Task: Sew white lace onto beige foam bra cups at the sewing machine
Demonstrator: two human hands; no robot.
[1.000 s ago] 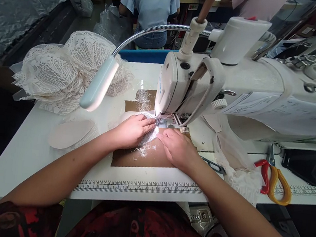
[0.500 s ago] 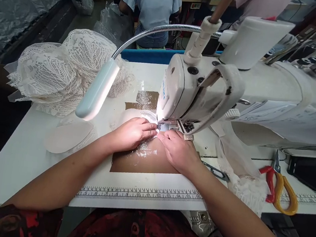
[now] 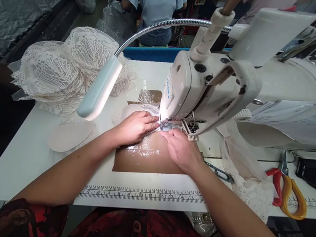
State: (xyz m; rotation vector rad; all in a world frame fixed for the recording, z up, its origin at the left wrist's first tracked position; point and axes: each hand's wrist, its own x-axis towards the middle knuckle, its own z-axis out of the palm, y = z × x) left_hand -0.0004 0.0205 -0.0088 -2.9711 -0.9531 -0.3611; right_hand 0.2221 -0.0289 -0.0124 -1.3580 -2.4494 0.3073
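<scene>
My left hand (image 3: pixel 136 127) presses the lace (image 3: pixel 150 108); less shows beside my right hand (image 3: pixel 181 148) now, so stitching seems to advance. Whether fingers (image 3: pixel 151 126) pinch, I cannot tell.

Your bare left hand (image 3: pixel 137 128) hid part of the white lace-edged fabric (image 3: pixel 150 108). The right edge cut off your white metal sewing machine (image 3: pixel 289 79); the handwriting on its white paper sheets (image 3: pixel 296 114) was too blurred to read.
</scene>
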